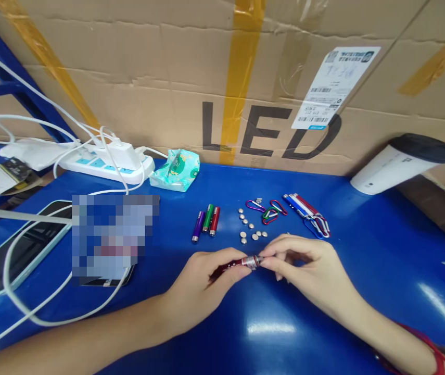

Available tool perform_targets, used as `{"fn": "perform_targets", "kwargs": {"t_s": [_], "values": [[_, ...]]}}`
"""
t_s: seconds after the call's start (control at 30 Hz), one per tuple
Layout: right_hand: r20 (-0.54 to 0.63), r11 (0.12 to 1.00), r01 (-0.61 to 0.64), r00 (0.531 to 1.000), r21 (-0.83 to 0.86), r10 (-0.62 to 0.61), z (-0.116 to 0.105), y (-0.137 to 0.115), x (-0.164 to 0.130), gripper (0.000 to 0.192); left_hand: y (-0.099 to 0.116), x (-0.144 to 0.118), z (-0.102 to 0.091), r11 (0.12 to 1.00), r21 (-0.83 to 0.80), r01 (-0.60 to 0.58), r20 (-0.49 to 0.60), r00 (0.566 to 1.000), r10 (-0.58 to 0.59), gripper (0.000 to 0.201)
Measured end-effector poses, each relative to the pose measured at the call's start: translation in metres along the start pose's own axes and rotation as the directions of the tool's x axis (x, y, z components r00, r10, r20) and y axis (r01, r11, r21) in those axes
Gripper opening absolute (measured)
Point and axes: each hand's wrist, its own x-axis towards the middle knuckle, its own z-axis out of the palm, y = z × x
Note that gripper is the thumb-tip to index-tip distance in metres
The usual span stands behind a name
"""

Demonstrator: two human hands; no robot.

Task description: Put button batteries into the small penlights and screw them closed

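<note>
My left hand (210, 284) is closed around a dark red mini flashlight (232, 264), holding it nearly level above the blue table. Its silver end points right. Thumb and fingertips of my right hand (304, 258) pinch the dark tip at that end; whether a separate small part is between them I cannot tell. Beyond the hands lie several silver button cells (243, 235). Left of these are a purple tube (198, 226), a green tube (207, 219) and a red tube (214, 222). Small coloured carabiners (269, 214) lie behind the cells, and mini flashlights with carabiners attached (304, 211) sit farther right.
On the left are a phone (23, 247), a second phone with a blurred screen (109, 239), loose white cables (5, 265) and a power strip (144, 169). A tissue pack (177, 171) and a tilted white cup (390, 169) stand before a large cardboard box (160, 67).
</note>
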Motion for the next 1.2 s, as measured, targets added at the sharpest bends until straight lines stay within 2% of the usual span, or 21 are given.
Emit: {"fn": "perform_targets", "kwargs": {"t_s": [0.17, 0.37, 0.7, 0.83, 1.03, 1.2], "values": [[-0.056, 0.991, -0.081, 0.995, 0.105, 0.087, -0.0024, 0.0003, 0.0007, 0.009, 0.0005, 0.0014, -0.0001, 0.998, 0.056, -0.034, -0.042, 0.998, 0.036, 0.019], [0.101, 0.975, -0.089, 0.992, 0.202, 0.070, -0.0007, 0.0016, 0.0022, 0.007, 0.0005, 0.0017, -0.0007, 0.995, 0.090, -0.037, -0.077, 0.996, 0.044, 0.015], [0.142, 0.960, -0.152, 0.982, 0.233, 0.121, 0.0006, 0.0038, 0.0021, 0.011, -0.0015, -0.0002, 0.0007, 0.987, 0.132, -0.087, -0.033, 0.995, 0.092, 0.017], [0.162, 0.962, -0.183, 0.975, 0.200, 0.152, -0.0002, 0.0047, 0.0030, 0.012, -0.0020, 0.0005, 0.0005, 0.977, 0.171, -0.131, -0.009, 0.991, 0.134, 0.019], [0.228, 0.963, -0.268, 0.940, 0.038, 0.253, -0.0035, 0.0082, 0.0050, 0.018, -0.0032, 0.0015, -0.0003, 0.968, 0.181, -0.175, 0.063, 0.984, 0.166, 0.019], [0.253, 0.976, -0.212, 0.948, 0.047, 0.194, -0.0027, 0.0043, 0.0041, 0.022, -0.0032, -0.0019, -0.0003, 0.957, 0.203, -0.208, 0.100, 0.977, 0.191, 0.020]]}}
